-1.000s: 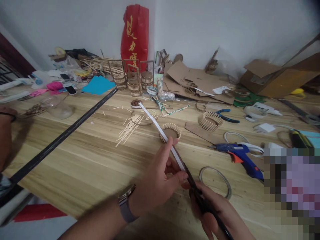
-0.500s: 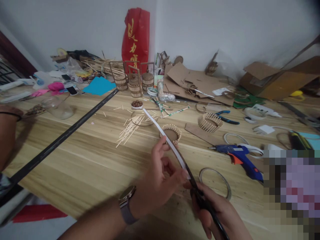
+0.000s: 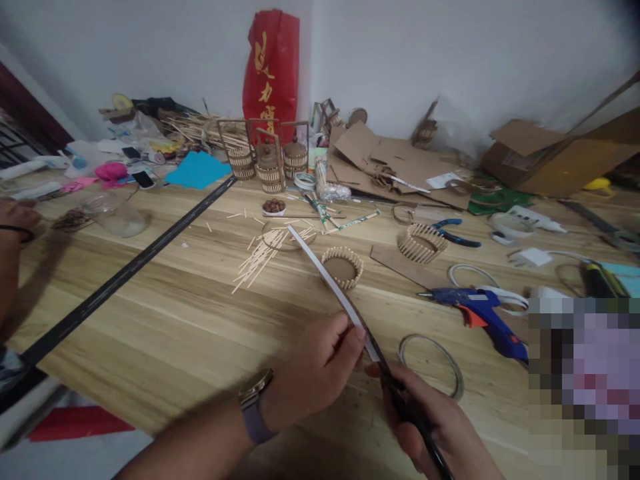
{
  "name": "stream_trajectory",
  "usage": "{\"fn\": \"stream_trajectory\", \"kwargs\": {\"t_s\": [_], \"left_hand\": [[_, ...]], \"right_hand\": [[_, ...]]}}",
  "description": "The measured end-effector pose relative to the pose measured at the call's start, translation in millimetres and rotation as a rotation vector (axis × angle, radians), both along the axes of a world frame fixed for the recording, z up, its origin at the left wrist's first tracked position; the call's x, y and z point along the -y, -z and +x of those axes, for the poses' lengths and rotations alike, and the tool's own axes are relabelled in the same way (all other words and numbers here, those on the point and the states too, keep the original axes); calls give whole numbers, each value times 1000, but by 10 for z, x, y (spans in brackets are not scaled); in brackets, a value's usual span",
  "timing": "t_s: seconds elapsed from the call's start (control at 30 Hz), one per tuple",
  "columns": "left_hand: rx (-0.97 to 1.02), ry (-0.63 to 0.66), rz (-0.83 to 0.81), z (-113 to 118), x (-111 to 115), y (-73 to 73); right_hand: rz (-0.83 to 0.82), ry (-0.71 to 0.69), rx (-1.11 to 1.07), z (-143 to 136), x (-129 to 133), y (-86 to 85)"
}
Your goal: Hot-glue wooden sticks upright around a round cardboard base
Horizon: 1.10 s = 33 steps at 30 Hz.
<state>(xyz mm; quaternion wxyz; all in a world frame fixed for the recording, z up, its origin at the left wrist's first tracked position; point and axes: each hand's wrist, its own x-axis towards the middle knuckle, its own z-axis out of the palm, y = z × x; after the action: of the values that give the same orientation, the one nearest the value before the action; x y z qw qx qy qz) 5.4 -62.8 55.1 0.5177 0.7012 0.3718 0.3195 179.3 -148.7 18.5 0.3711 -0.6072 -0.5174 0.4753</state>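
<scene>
A long white strip (image 3: 320, 267) runs from my fingers toward the scattered thin sticks (image 3: 263, 257). My left hand (image 3: 320, 360), with a watch on the wrist, pinches this strip near its lower end. Black-handled scissors (image 3: 413, 410) are in my right hand (image 3: 430, 407), their dark blades lying along the strip's lower end. Beyond my fingers stands a small round basket (image 3: 345, 270) of short sticks, partly behind the strip. A wire ring (image 3: 435, 363) lies beside my right hand.
To the right lie a blue glue gun (image 3: 480, 317), another stick basket (image 3: 423, 243) and blue-handled pliers (image 3: 455, 233). Small lidded baskets (image 3: 270, 167) stand at the back by a red bag (image 3: 273, 73). Another person's hand (image 3: 20, 217) rests at the left edge.
My left hand's raised, spread fingers have curled in and closed on the strip. The strip's far end has dropped slightly. My right hand has barely moved.
</scene>
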Motion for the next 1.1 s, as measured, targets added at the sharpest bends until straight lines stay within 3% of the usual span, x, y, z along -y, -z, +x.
{"fn": "stream_trajectory", "kwargs": {"t_s": [0.3,0.6,0.77,0.87,0.97,1.1], "left_hand": [[-20,61,34,10,12,13],[-45,49,32,17,7,40],[-48,62,20,14,14,30],[-49,97,12,19,16,33],[-48,105,8,26,15,39],[-46,105,-5,26,17,42]], "right_hand": [[40,-76,8,43,-54,42],[-110,28,4,40,-61,24],[61,8,96,37,-26,42],[144,-81,172,62,-26,47],[139,-110,190,95,-23,88],[81,-4,164,81,-2,139]]}}
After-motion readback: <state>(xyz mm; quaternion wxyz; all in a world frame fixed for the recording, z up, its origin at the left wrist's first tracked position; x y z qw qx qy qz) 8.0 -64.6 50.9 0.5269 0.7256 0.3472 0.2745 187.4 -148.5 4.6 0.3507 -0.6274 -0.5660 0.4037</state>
